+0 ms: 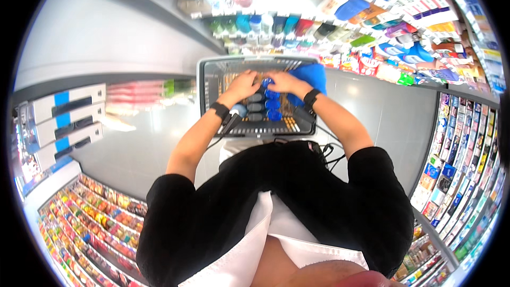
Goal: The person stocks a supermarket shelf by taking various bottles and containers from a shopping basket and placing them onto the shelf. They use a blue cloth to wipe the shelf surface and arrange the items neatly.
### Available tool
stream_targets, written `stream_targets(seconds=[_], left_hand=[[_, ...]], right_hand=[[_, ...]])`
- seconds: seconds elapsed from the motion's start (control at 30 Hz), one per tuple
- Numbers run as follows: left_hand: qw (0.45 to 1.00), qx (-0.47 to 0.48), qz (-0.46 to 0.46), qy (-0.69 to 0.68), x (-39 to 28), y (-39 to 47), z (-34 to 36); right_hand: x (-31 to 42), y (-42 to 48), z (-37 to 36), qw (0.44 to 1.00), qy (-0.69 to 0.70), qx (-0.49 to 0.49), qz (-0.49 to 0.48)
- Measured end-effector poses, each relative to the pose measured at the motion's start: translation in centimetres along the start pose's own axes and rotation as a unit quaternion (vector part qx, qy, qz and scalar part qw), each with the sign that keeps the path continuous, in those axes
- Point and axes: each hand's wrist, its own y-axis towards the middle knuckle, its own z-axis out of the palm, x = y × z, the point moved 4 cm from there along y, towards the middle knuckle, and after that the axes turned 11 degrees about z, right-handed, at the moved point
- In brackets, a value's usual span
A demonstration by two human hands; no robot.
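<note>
A grey plastic shopping basket stands before me. Inside it, several bottles with blue caps form a column running away from me. Beside them, to the left, runs a column of dark grey round tops. A pale blue rounded top sits left of these. My right hand has its thumb and fingers around the farthest blue cap. Over the far end of the grey column is my left hand, fingers bent; whatever lies beneath them is hidden. Both wrists wear black straps with small devices.
A blue cloth-like item covers the basket's right rim. Store shelves with bottles and pouches rise beyond the basket. White boxes are stacked at left. More stocked shelves stand at right and lower left. Black cables hang near my waist.
</note>
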Motion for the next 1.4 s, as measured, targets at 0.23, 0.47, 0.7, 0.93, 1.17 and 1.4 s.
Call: stream_targets(seconds=[0.23, 0.47, 0.7, 0.93, 1.17, 1.4], left_hand=[[0.996, -0.054, 0.066, 0.019, -3.2, 4.3, -4.7], [0.986, -0.108, 0.125, -0.017, -9.7, 10.1, -8.3], [0.988, -0.079, 0.127, -0.028, -11.3, 11.4, -7.1], [0.99, -0.095, 0.087, -0.053, -8.0, 4.8, -5.2], [0.991, -0.107, -0.001, -0.078, -3.9, -2.5, -5.1], [0.993, -0.097, -0.02, -0.069, -2.0, -5.8, -2.8]], right_hand=[[3.8, -2.5, -9.1, 0.986, 0.018, -0.154, 0.06], [2.6, -6.3, -25.3, 0.859, -0.075, -0.502, 0.064], [2.0, -4.3, -30.0, 0.769, -0.322, -0.547, 0.071], [-0.5, -2.2, -30.1, 0.788, -0.366, -0.475, 0.139], [5.4, -5.2, -24.5, 0.823, -0.265, -0.501, -0.036], [6.3, -4.4, -9.0, 0.956, -0.201, -0.182, -0.116]])
